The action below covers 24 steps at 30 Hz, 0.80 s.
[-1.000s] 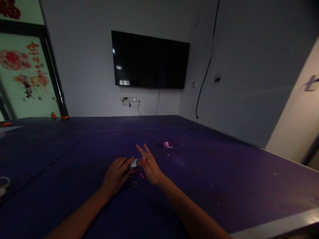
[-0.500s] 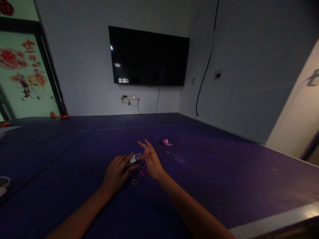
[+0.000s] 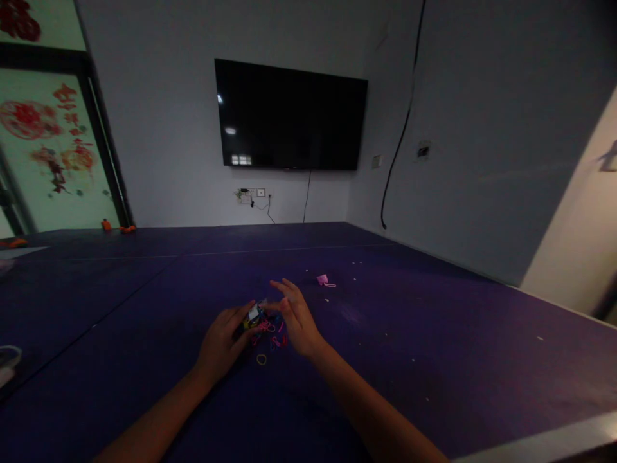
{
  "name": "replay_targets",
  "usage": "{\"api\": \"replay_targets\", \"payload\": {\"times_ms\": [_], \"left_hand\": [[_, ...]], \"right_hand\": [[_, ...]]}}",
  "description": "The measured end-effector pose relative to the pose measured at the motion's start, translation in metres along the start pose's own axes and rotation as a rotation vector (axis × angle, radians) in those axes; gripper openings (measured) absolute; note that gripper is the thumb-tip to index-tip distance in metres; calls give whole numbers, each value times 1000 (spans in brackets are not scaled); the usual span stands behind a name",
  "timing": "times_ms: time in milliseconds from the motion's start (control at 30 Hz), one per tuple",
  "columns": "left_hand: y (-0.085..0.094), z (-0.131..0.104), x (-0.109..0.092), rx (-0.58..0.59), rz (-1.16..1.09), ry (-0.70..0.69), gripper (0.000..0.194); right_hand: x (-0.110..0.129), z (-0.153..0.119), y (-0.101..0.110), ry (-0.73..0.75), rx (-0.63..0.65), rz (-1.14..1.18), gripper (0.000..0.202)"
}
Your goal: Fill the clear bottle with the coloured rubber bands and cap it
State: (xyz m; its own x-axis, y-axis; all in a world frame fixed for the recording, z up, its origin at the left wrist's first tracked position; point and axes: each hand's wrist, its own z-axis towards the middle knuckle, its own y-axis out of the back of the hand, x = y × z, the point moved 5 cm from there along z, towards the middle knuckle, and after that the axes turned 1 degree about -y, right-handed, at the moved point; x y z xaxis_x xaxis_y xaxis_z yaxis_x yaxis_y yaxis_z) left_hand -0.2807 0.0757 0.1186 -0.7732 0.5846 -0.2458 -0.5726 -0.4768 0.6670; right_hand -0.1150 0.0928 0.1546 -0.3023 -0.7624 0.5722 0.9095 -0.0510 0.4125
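My left hand is closed around a small clear container with a white label, tipped on its side just above the purple surface. Bits of yellow and other colours show inside it. Small coloured elastic bands, pink, red and dark, lie in a loose pile below its mouth. A single yellow band rests a little nearer to me. My right hand is at the container's mouth with its fingers spread. One finger points toward the opening; whether it touches is hard to tell.
A small pink piece with a loop lies beyond my right hand, with white specks around it. A whitish round object is at the left edge. Orange items sit by the far wall below the television.
The container in my left hand has tipped lower, and more bands lie by its mouth. My right hand stays beside it. The whole view has shifted slightly.
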Motion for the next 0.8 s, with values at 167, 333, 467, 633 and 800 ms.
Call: {"api": "replay_targets", "payload": {"times_ms": [167, 333, 467, 633, 800], "left_hand": [[-5, -1, -2, 53, 57, -84, 47], [-5, -1, -4, 30, 92, -129, 47], [-2, 1, 4, 0, 97, -35, 47], [3, 2, 23, -69, 73, 230, 50], [4, 1, 34, -102, 2, 378, 51]], "right_hand": [[-5, -4, -8, -33, 53, -52, 59], [-8, -6, -14, -68, 78, -24, 55], [-9, -1, -1, -71, -82, 56, 60], [-25, -1, 8, -229, -222, 43, 59], [-37, -16, -38, -510, 320, 129, 64]]}}
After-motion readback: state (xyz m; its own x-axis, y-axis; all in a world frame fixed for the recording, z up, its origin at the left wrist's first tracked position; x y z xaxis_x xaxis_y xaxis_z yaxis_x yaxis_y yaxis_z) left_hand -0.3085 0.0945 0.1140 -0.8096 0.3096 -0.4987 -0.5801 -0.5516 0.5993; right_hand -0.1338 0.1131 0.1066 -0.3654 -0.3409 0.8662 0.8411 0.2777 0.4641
